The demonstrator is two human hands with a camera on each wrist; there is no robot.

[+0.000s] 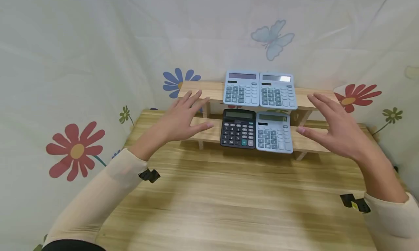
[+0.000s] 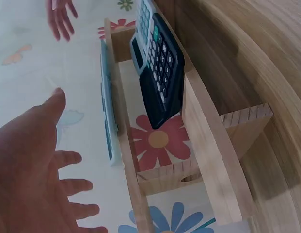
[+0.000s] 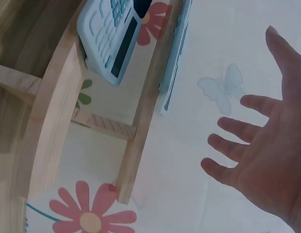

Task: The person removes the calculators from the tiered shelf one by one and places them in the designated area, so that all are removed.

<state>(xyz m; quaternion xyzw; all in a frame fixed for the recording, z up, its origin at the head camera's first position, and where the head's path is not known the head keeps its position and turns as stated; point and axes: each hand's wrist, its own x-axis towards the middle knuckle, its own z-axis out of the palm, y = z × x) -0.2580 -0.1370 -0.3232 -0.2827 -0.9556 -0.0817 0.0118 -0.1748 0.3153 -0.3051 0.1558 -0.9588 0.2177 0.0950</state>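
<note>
On a two-step wooden rack stand several calculators. The upper step (image 1: 209,90) bears two light blue calculators side by side, a left one (image 1: 241,88) and a right one (image 1: 278,91). Below, a black calculator (image 1: 238,129) leans next to a third light blue one (image 1: 274,132) on the lower step (image 1: 209,131). My left hand (image 1: 178,120) hovers by the rack's left end, fingers spread and nothing in it. Over the right end my right hand (image 1: 338,129) is held likewise, fingers extended, palm empty. Both wrist views show the hands apart from the calculators.
The rack stands on a wood-grain table (image 1: 226,200) against a pale cloth backdrop (image 1: 203,32) printed with flowers and a blue butterfly (image 1: 273,39). Black pieces (image 1: 149,175) are attached at the sleeve cuffs.
</note>
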